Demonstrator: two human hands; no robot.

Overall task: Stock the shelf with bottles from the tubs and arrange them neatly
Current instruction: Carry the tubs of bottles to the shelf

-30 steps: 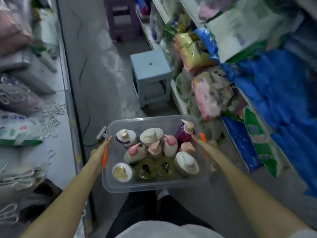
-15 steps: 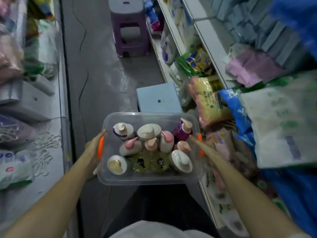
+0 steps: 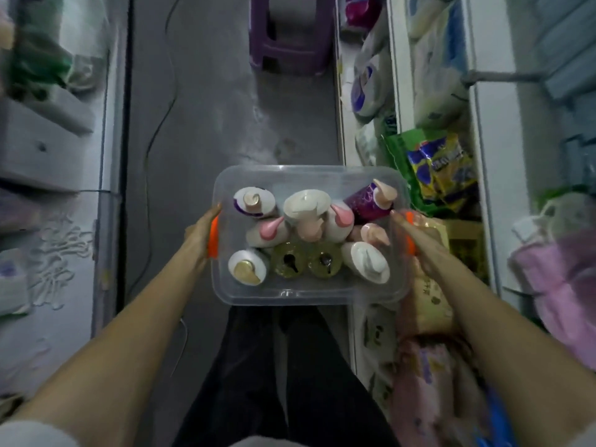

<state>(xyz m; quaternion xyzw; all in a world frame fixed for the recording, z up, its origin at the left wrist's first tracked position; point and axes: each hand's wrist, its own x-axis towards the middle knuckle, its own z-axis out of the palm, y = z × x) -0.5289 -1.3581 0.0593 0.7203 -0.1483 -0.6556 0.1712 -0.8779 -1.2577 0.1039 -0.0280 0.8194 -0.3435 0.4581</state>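
Head view — left grip (image 3: pixel 200 234), right grip (image 3: pixel 420 241) hold the bottle-filled tub (image 3: pixel 309 297).

Aisle floor (image 3: pixel 219 117) runs open down the middle, near to far, w/ a thin cable (image 3: pixel 161 117) along its left side. Purple stool (image 3: pixel 290 37) blocks the far end, right of centre. Left shelving (image 3: pixel 108 130) & right shelf (image 3: pixel 496 188) wall both sides. Snack packs (image 3: pixel 435 169) bulge off the right shelf just beside the tub (image 3: pixel 306 296), tight vs the right hand (image 3: pixel 416 233). Left hand (image 3: pixel 200 233) has open floor beside it. Bottles (image 3: pixel 306 204) packed tight, little room btwn pumps.
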